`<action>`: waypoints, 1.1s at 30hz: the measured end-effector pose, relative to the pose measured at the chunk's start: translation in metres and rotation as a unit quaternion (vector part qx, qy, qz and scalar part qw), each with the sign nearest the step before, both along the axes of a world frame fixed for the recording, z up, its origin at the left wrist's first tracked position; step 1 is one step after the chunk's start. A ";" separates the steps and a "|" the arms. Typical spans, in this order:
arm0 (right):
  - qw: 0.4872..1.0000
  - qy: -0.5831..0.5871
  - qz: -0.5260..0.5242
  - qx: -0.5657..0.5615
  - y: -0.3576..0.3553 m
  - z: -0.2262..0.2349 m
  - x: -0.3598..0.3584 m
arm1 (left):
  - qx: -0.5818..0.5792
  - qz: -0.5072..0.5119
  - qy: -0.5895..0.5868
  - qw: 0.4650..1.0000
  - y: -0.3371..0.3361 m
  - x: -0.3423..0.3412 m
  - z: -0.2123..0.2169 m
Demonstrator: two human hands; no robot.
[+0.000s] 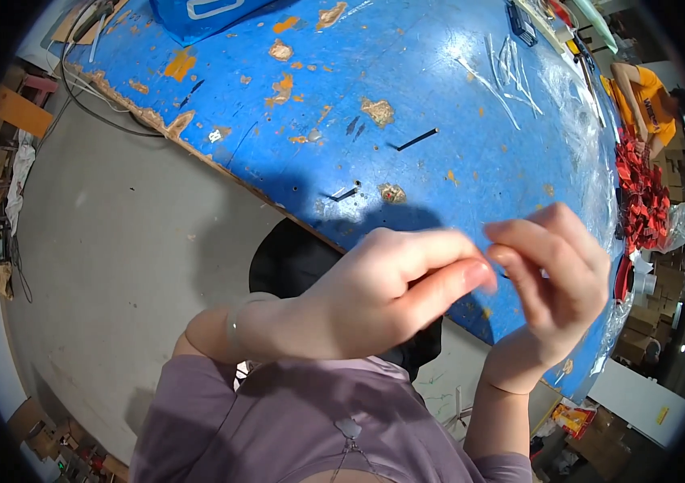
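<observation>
My left hand [407, 282] is closed in a pinch above the near edge of the blue worktable, thumb against the fingers. Just right of it, my right hand [556, 270] is curled, its thumb and fingertips drawn together and facing the left fingertips. The fingertips of both hands are close, with a small gap between them. Anything pinched in either hand is too small or hidden to make out. Beyond the hands, a thin black peg [417, 139] juts from the tabletop, and a shorter black peg [346, 195] stands nearer the edge.
The blue worktable [238, 105] has chipped paint. Thin clear strips [511, 76] lie at its far right, near crumpled clear plastic film [580, 121]. A blue container [198, 20] sits at the far left. A person in an orange top [652, 105] is beside red ribbon-like pieces [644, 197].
</observation>
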State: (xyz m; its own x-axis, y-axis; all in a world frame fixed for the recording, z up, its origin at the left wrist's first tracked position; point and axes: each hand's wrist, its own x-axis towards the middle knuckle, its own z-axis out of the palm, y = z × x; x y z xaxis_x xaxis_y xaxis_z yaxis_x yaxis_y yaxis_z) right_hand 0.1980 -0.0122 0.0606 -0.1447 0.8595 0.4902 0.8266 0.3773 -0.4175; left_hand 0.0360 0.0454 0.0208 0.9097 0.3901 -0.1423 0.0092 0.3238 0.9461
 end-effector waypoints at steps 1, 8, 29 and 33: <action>0.998 0.012 -0.043 -0.032 -0.010 0.006 0.010 | -0.003 -0.008 -0.004 1.000 -0.003 0.000 -0.003; 0.994 0.001 -0.082 -0.065 -0.062 0.014 0.071 | -0.097 0.108 0.027 0.989 -0.024 -0.075 -0.040; 0.985 -0.105 -0.128 -0.037 -0.071 0.036 0.073 | -0.324 0.206 0.031 0.923 -0.082 -0.120 -0.141; 0.986 -0.108 -0.120 -0.033 -0.077 0.048 0.081 | -0.314 0.199 0.052 0.927 -0.084 -0.115 -0.143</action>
